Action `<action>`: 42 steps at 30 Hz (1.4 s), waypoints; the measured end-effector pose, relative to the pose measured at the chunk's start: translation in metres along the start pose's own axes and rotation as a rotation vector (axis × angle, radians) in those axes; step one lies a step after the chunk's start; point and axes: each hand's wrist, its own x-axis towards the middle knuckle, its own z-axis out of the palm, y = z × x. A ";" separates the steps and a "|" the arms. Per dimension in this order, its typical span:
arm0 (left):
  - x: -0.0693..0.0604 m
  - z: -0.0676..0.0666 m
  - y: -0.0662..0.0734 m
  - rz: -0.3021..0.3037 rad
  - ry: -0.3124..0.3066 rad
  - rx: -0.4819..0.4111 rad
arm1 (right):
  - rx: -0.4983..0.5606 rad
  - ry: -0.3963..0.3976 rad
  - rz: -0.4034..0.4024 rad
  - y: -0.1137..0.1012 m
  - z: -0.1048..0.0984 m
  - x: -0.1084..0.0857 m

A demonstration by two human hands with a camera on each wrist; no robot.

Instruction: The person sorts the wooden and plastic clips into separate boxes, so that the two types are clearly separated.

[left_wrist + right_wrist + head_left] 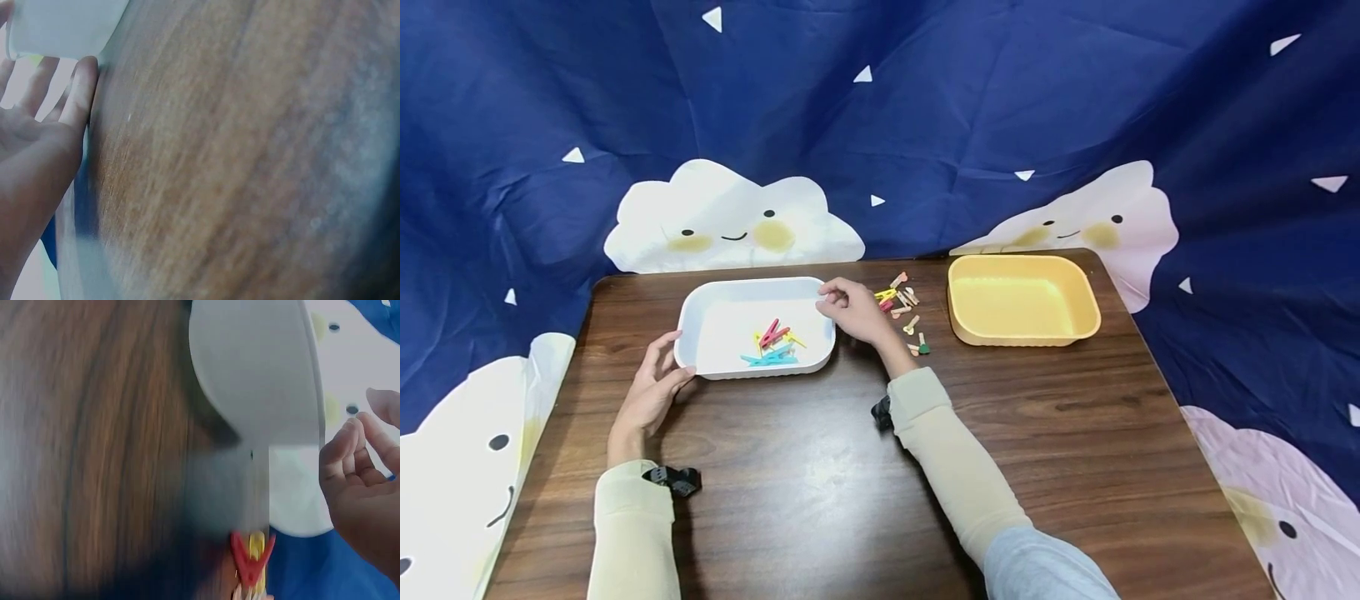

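My left hand (651,392) holds the near-left corner of a white tray (715,291), its thumb at the front and its fingers along the left end. In the left wrist view, the hand's fingers (78,100) reach the tray's pale wall (62,28). Red, yellow and blue clothespins (771,358) lie inside the tray. Over the right end of the rim is my right hand (859,315), fingers bent. From the right wrist, a gap shows between its thumb (382,403) and fingers, and I see nothing held there.
Between the containers lies a loose group of small wooden and coloured clothespins (904,310); a red one (251,565) shows in the right wrist view. A yellow tray (1022,340) stands at the table's back right. Behind the brown table (820,500) hangs a blue cloud-patterned cloth (910,125).
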 end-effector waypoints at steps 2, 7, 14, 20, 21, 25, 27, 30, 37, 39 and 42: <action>0.000 0.000 0.000 -0.005 0.002 0.005 | 0.013 0.033 -0.002 0.007 -0.009 0.000; 0.000 0.000 -0.001 -0.004 0.000 0.007 | 0.015 0.109 0.013 0.020 -0.030 -0.002; -0.001 -0.002 -0.002 0.011 -0.001 0.000 | -0.052 0.158 0.072 0.034 -0.045 -0.008; -0.002 -0.002 -0.002 0.008 -0.003 0.000 | -0.150 0.188 0.150 0.045 -0.050 -0.011; -0.002 -0.002 -0.002 0.008 -0.002 0.000 | -0.167 0.189 0.162 0.047 -0.050 -0.012; -0.002 -0.001 -0.002 0.010 0.000 0.000 | -0.193 0.185 0.200 0.052 -0.052 -0.013; -0.002 -0.002 -0.002 0.012 0.000 -0.002 | -0.201 0.182 0.212 0.054 -0.053 -0.013; -0.002 -0.002 -0.002 0.011 0.002 -0.001 | -0.226 0.167 0.232 0.057 -0.052 -0.013; -0.003 -0.002 -0.003 0.016 0.003 -0.006 | -0.266 0.143 0.264 0.061 -0.049 -0.013; -0.002 -0.002 -0.002 0.020 0.003 -0.009 | -0.283 0.154 0.263 0.062 -0.049 -0.012; -0.002 -0.001 -0.002 0.021 0.000 -0.011 | -0.326 0.163 0.270 0.062 -0.048 -0.012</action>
